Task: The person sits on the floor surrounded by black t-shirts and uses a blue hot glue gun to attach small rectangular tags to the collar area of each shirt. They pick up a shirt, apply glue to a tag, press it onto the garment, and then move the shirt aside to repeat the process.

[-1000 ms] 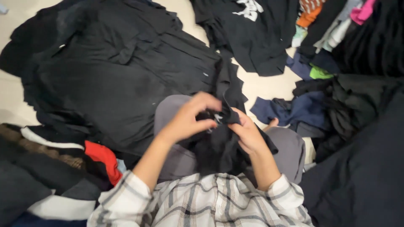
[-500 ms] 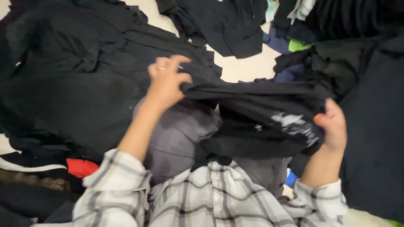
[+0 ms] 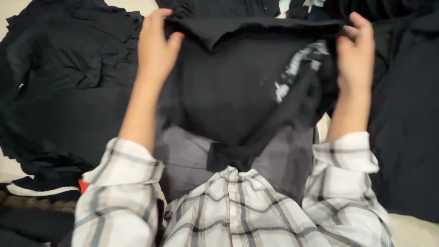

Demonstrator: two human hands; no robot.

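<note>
Both hands hold up a black garment point(image 3: 228, 87) in front of the person, its top edge stretched level from 9 to 3 o'clock and its body hanging toward 6 o'clock. The left hand point(image 3: 155, 45) pinches the edge at 11 o'clock, the right hand point(image 3: 354, 50) at 1 o'clock, fingers clenched on the cloth. A white print point(image 3: 292, 73) shows near the right side. A pile of dark clothes point(image 3: 64, 91) lies at 9 o'clock.

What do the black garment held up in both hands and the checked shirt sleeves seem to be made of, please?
The black garment looks like soft, matt knit fabric, probably cotton jersey: it sags and folds limply between the left hand and right hand, with a white print on it. The checked shirt looks like woven cotton or flannel, matt, with crisp crossing lines.
</note>
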